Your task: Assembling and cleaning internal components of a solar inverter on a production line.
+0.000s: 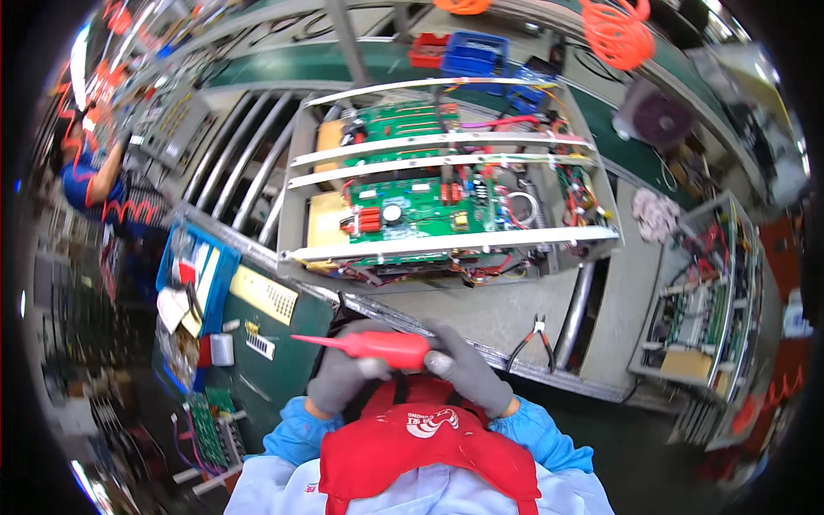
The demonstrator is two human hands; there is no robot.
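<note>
Close in front of my chest is a red squeeze bottle [388, 347] with a long tapered nozzle, lying level with its tip toward the left. My left hand [342, 383], in a grey glove, grips it from below, with the thumb against its underside and the fingers partly hidden behind it. At the bottle's blunt end my right hand [470, 371], also gloved, closes on it with thumb and fingers. Just beyond my hands stands a large open metal chassis [451, 240] with green circuit boards [421, 206], wiring and crossbars. Pliers [536, 342] with dark and orange handles lie right of my right hand.
A roller conveyor [249, 163] runs under the chassis. At left, a blue bin [225, 287] holds papers and parts beside a cream perforated plate [262, 296]. Another open chassis [699, 300] stands at right. A person [90, 180] works at far left. Orange coiled hoses [616, 34] hang overhead.
</note>
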